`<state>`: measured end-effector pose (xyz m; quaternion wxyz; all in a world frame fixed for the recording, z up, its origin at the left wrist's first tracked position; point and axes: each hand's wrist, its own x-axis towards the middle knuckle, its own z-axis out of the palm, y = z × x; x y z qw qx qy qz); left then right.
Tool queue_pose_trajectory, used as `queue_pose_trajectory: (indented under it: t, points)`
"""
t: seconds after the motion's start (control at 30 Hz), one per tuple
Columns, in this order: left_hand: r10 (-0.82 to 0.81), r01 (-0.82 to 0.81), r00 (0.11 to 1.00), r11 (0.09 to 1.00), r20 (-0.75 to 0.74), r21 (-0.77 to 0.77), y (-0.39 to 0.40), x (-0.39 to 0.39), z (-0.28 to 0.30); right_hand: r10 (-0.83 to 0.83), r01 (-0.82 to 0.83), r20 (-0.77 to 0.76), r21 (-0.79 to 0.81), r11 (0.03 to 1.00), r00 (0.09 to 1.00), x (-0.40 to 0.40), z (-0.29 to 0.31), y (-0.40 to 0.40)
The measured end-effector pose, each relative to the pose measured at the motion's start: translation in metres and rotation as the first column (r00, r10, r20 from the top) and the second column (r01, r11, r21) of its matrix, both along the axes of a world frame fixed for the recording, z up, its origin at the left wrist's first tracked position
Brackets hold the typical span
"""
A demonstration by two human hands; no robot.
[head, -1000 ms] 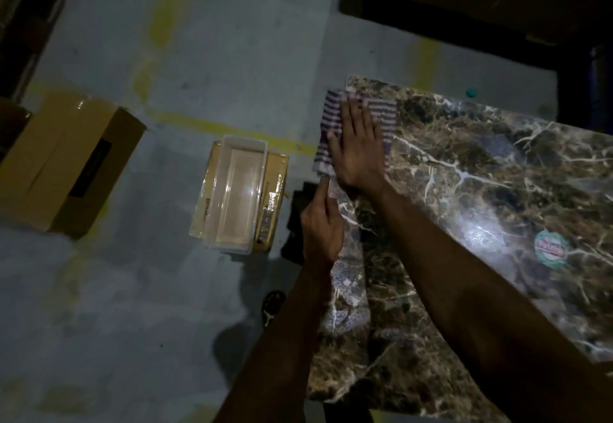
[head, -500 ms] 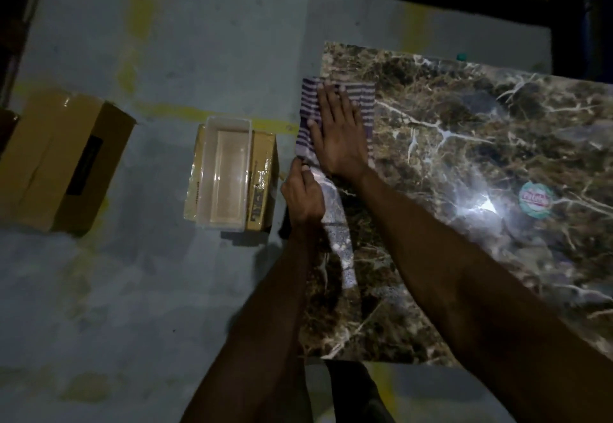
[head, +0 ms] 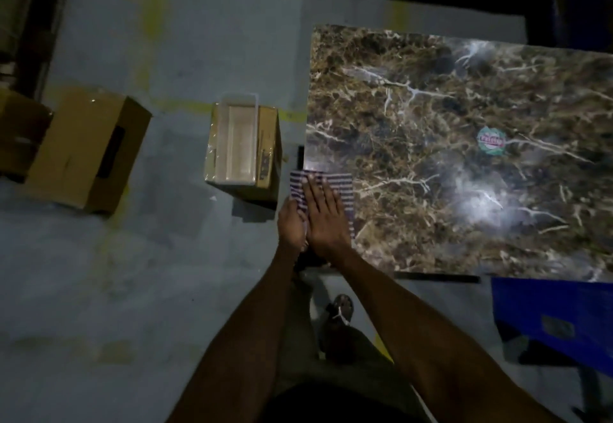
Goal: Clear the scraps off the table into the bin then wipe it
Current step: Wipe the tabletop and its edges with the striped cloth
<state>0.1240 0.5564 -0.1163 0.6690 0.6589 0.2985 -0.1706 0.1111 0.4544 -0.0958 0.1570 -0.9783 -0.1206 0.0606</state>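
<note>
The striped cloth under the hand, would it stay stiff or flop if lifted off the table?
The striped cloth would probably flop: it lies thin and flat under the right hand and overhangs the table edge. Likely light, sliding easily on that glossy top.

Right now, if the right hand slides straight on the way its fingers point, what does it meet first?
The right hand lies flat on the striped cloth, fingers pointing along the table edge. Beyond the cloth, only bare marbled tabletop seems ahead.
</note>
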Motion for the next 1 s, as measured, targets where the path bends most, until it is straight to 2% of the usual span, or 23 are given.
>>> queue_pose_trajectory:
  t: [0.03, 0.13, 0.23, 0.27, 0.33, 0.37, 0.43, 0.5, 0.57, 0.6, 0.67, 0.73, 0.8, 0.87, 1.0]
  points:
    - [0.023, -0.026, 0.998, 0.998, -0.055, -0.065, 0.000, -0.019, 0.001, 0.026, -0.026, -0.002, 0.017, 1.000, 1.000, -0.019, 0.003, -0.002]
    - [0.024, -0.033, 0.985, 0.998, -0.169, -0.046, -0.006, -0.068, 0.006, 0.108, -0.108, -0.005, 0.040, 0.993, 0.994, -0.068, 0.005, -0.017]
    - [0.196, -0.185, 0.953, 0.980, -0.233, 0.068, -0.026, -0.091, 0.026, 0.262, -0.262, -0.020, 0.011, 0.965, 0.965, -0.099, -0.001, -0.047]
    - [0.187, -0.164, 0.960, 0.979, -0.206, 0.122, -0.035, -0.094, 0.039, 0.300, -0.300, -0.014, -0.019, 0.954, 0.954, -0.106, -0.005, -0.061]
    - [0.130, -0.077, 0.978, 0.953, -0.166, 0.292, -0.052, -0.097, 0.054, 0.289, -0.289, -0.007, -0.068, 0.955, 0.957, -0.116, -0.009, -0.093]
    - [0.130, -0.045, 0.968, 0.932, -0.216, 0.359, -0.060, -0.099, 0.061, 0.252, -0.252, -0.017, -0.074, 0.965, 0.968, -0.119, -0.009, -0.109]
    - [0.196, -0.057, 0.935, 0.905, -0.296, 0.422, -0.076, -0.106, 0.072, 0.174, -0.179, -0.069, -0.074, 0.981, 0.982, -0.124, -0.007, -0.138]
    - [0.223, -0.048, 0.935, 0.850, -0.276, 0.525, -0.095, -0.121, 0.084, 0.136, -0.142, -0.128, -0.040, 0.989, 0.982, -0.122, -0.001, -0.158]
    - [0.118, 0.004, 0.983, 0.752, -0.141, 0.659, -0.113, -0.136, 0.089, 0.126, -0.129, -0.178, -0.007, 0.992, 0.976, -0.117, 0.006, -0.170]
    - [0.010, 0.055, 0.996, 0.732, -0.091, 0.679, -0.119, -0.139, 0.089, 0.130, -0.132, -0.194, 0.004, 0.991, 0.972, -0.114, 0.008, -0.172]
    - [-0.218, 0.220, 0.973, 0.760, -0.079, 0.612, -0.128, -0.135, 0.087, 0.143, -0.129, -0.205, 0.079, 0.988, 0.968, -0.110, 0.011, -0.172]
    - [-0.346, 0.370, 0.926, 0.753, -0.150, 0.545, -0.133, -0.125, 0.084, 0.127, -0.080, -0.194, 0.234, 0.969, 0.973, -0.106, 0.010, -0.171]
    - [-0.391, 0.434, 0.898, 0.703, -0.204, 0.564, -0.136, -0.120, 0.084, 0.061, 0.002, -0.159, 0.368, 0.930, 0.985, -0.103, 0.011, -0.170]
    - [-0.413, 0.444, 0.888, 0.661, -0.200, 0.605, -0.138, -0.118, 0.081, -0.017, 0.089, -0.168, 0.430, 0.899, 0.986, -0.099, 0.009, -0.171]
    - [-0.355, 0.409, 0.911, 0.710, -0.210, 0.573, -0.139, -0.107, 0.073, -0.024, 0.098, -0.171, 0.443, 0.891, 0.985, -0.095, 0.013, -0.175]
